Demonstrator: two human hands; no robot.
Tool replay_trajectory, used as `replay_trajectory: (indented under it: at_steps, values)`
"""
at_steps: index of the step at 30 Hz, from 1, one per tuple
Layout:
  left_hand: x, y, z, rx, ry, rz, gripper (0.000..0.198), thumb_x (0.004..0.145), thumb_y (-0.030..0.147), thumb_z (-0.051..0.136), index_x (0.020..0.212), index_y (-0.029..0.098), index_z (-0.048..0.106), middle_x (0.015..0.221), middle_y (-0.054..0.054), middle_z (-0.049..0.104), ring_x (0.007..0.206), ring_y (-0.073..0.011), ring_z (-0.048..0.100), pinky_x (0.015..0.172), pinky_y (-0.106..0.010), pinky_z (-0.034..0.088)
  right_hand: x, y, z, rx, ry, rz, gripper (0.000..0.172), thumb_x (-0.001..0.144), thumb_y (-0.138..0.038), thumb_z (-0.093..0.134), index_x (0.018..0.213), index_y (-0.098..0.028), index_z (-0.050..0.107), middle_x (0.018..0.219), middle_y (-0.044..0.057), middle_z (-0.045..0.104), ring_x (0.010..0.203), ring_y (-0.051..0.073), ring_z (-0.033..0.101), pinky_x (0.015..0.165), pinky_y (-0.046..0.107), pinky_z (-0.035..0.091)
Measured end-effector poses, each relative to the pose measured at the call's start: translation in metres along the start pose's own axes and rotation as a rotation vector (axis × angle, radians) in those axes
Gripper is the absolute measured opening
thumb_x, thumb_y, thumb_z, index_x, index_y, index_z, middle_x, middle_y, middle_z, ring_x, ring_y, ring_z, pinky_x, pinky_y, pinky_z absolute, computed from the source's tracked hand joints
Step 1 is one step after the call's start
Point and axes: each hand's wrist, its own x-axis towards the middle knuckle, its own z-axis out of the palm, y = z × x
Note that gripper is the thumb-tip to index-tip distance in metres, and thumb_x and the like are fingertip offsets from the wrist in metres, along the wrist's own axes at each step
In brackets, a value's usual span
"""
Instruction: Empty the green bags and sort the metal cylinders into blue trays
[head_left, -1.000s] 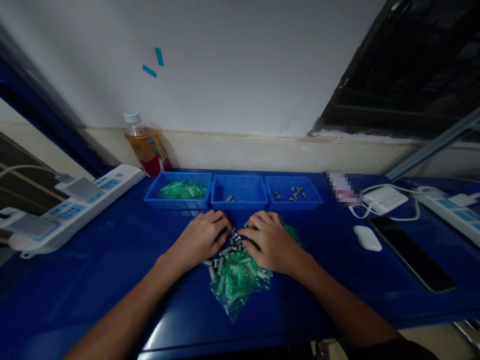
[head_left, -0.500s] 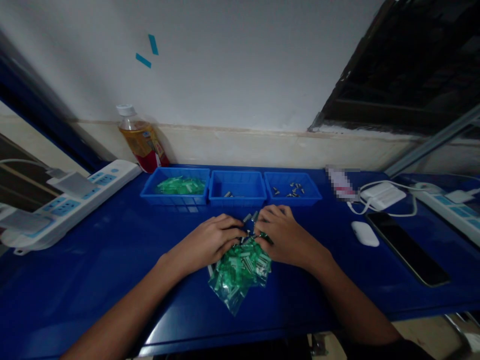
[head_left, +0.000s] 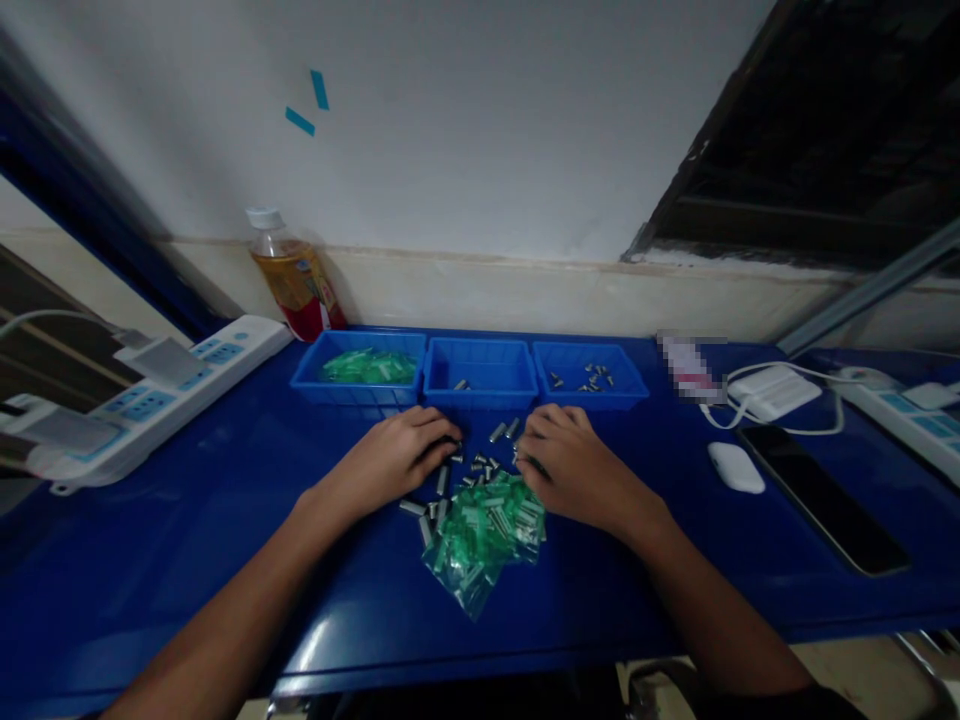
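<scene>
Small silver metal cylinders (head_left: 442,480) and short silver metal screws (head_left: 478,462) lie loose on the glossy blue tabletop (head_left: 585,610), between the hands and along the far and left edges of a crumpled heap of green-tinted clear plastic packets (head_left: 480,535). Expect the metal parts to be rigid, light and prone to roll; grip each cylinder across its middle. Expect the packets to be soft and slippery; lift by a loose film edge. The left hand (head_left: 409,450) and right hand (head_left: 566,465) have curled fingers; whether either pinches a part cannot be determined. Compared with the preceding frame, the hands are farther apart, exposing more metal parts.
</scene>
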Motion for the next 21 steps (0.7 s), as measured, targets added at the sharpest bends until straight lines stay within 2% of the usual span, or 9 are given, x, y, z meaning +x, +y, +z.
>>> replay_trajectory:
  at_steps: [8,14,17,21]
  values:
    - [-0.001,-0.002,0.008,-0.043,0.008,-0.007,0.023,0.093,0.022,0.044,0.109,0.022,0.061,0.105,-0.005,0.062,0.096,-0.0170,0.059,0.085,-0.030,0.048,0.003,0.001,0.002,-0.023,0.016,0.027,0.009,0.086,-0.020,0.051,0.084,-0.017,0.060,0.093,0.006,0.061,0.098,0.022,0.047,0.081,0.037,0.030]
    - [-0.003,-0.007,0.009,-0.103,0.045,-0.015,0.025,0.091,0.016,0.043,0.109,0.020,0.060,0.105,-0.005,0.061,0.096,-0.0165,0.059,0.086,-0.030,0.048,-0.001,0.010,0.002,-0.078,0.009,0.086,0.012,0.085,-0.019,0.051,0.076,-0.017,0.058,0.086,0.006,0.060,0.096,0.023,0.047,0.081,0.037,0.029]
    - [-0.002,-0.003,0.008,-0.102,0.042,-0.003,0.024,0.092,0.019,0.042,0.108,0.020,0.060,0.104,-0.006,0.062,0.095,-0.0169,0.059,0.087,-0.031,0.048,0.001,0.012,0.004,-0.070,0.059,0.103,0.008,0.085,-0.020,0.053,0.088,-0.018,0.059,0.090,0.006,0.060,0.096,0.023,0.047,0.080,0.036,0.029]
    - [-0.001,0.005,0.007,-0.100,0.013,0.046,0.025,0.094,0.021,0.040,0.108,0.019,0.060,0.103,-0.006,0.062,0.095,-0.0164,0.059,0.087,-0.031,0.048,0.006,0.014,0.011,-0.076,0.083,0.096,0.015,0.083,-0.019,0.056,0.097,-0.018,0.057,0.096,0.007,0.059,0.097,0.023,0.046,0.078,0.035,0.029]
